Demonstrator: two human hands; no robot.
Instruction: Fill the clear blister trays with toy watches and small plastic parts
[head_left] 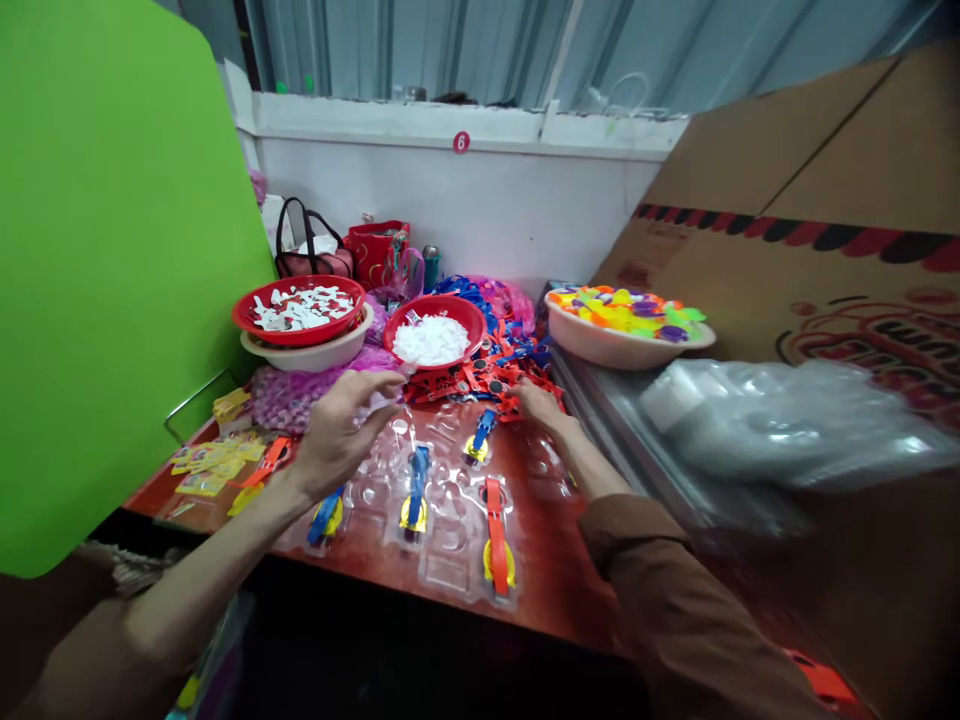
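Note:
My left hand (346, 425) hovers over the left part of the clear plastic blister tray (446, 525), its thumb and fingers curved and apart. In the tray lie a blue strap with a yellow round piece (416, 490), two more blue ones, and a red strap (495, 535) at the front right. My right hand (538, 402) reaches to the edge of a heap of red and blue straps (491, 375) behind the tray. Its fingertips are partly hidden among the red straps, so their grip does not show.
Red bowls hold white pieces (431, 342) and white clips (304, 308). A pale basin (622, 345) of colourful discs stands right, near clear plastic bags (780, 420) and a large carton (817, 210). A green panel (127, 260) borders the left; yellow cards (214, 462) lie beside it.

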